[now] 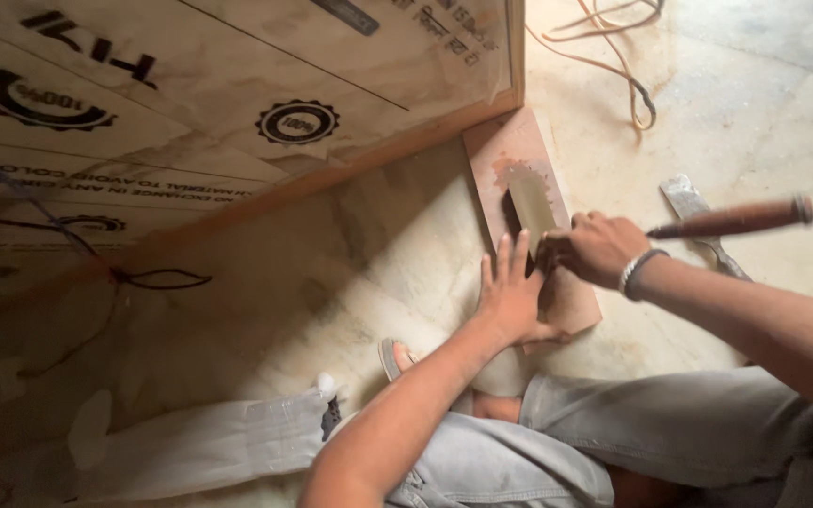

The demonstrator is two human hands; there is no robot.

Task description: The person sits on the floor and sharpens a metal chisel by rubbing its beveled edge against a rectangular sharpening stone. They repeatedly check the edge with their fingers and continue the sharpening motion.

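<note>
The person sits on the stone floor (708, 103) beside a large plywood panel (237, 103). A flat reddish sharpening block (510, 155) lies on the floor just in front of the knees, one end near the panel's corner.

The left hand (510, 296) rests flat on the block, its fingers (503, 259) spread and extended, pinning the blade of a chisel (531, 205) down. The right hand (595, 246) is wrapped closed around the tool where blade meets handle; the brown wooden handle (736, 219) projects to the right, clear of the floor. The blade lies on a worn, pale patch of the block. A second flat metal tool (698, 218) lies on the floor behind the right wrist, and an orange cable (628, 75) runs across the floor further off.

For good honing, the blade angle should be held constant, with even downward pressure from the left fingers. The block should not shift under the stroke. Whether the bevel sits fully flat cannot be confirmed, as the hands partly cover it.
</note>
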